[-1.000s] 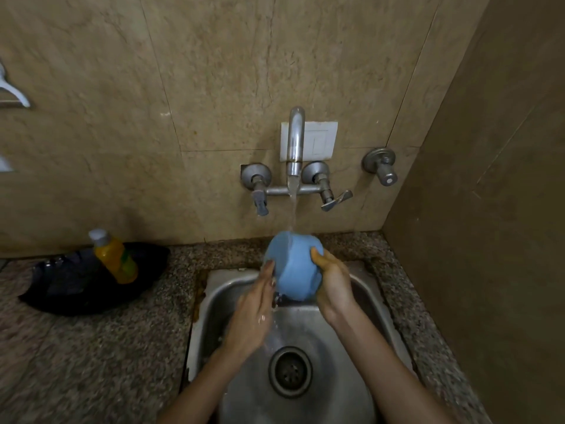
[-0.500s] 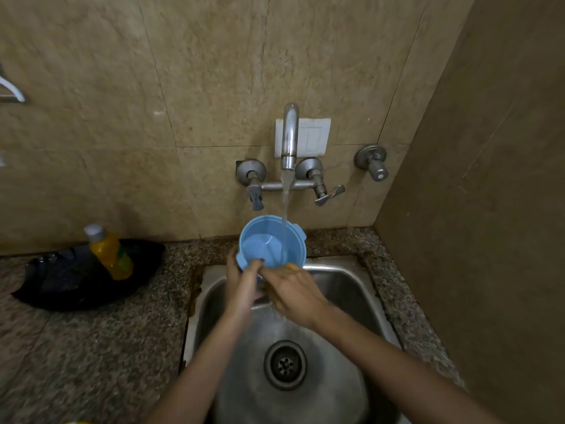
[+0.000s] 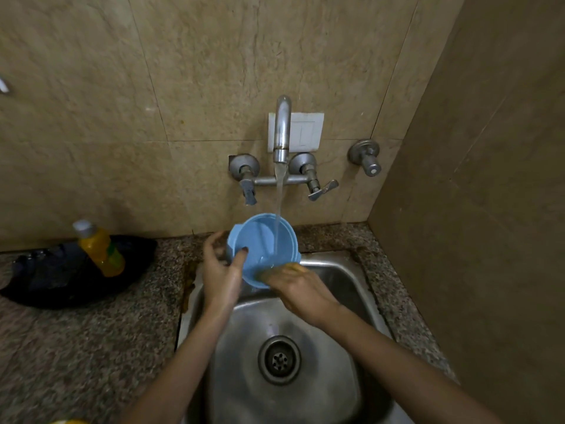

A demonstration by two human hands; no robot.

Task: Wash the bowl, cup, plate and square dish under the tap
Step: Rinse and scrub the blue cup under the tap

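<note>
Head view: left hand (image 3: 220, 276) pinches blue bowl (image 3: 260, 240) rim under running tap (image 3: 282, 130), right hand (image 3: 301, 289) clutches yellow scrubber (image 3: 293, 267); I judge the other three dishes are still unwashed.

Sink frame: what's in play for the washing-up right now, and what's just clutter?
In use:
- blue bowl, gripped at the rim by the left hand
- yellow sponge, held against it by the right hand
- running tap
- sink

Lying about:
- orange bottle, resting on a black item
- wall switch plate
- spare valve
</note>
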